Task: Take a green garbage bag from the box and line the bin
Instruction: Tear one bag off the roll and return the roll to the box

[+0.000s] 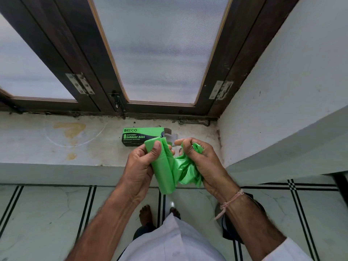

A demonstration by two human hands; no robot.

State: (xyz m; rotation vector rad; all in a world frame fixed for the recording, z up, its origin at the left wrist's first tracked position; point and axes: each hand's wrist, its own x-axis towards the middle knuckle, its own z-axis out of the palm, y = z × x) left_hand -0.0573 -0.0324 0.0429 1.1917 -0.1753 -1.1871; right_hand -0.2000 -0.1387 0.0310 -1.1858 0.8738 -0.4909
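The roll of green bags (163,172) is held in the air in front of the person, over the near edge of a stained window ledge (56,147). The left hand (140,166) is wrapped round the roll, thumb pressed across its upper part, the roll standing nearly upright with its lower end sticking out below the palm. A loose bag (185,171) runs off the roll to the right, crumpled, and the right hand (199,159) has it bunched in a closed fist, a tuft of green showing above the curled fingers. The two hands are close together, with only the stretch of plastic between them.

Just beyond the hands, the box (143,137) lies on its side on the ledge, green and black, printed with "BECO" and "GARBAGE BAGS"; its right end flap stands open. Behind it rises a dark wooden window frame (105,87) with frosted panes. A pale wall (282,91) closes the right side.

A thread bracelet (230,201) circles the right wrist. Below, bare feet stand on a pale tiled floor (47,213) with black lines, and a dark round object (228,232), mostly hidden behind the right forearm, sits on the floor at the right.
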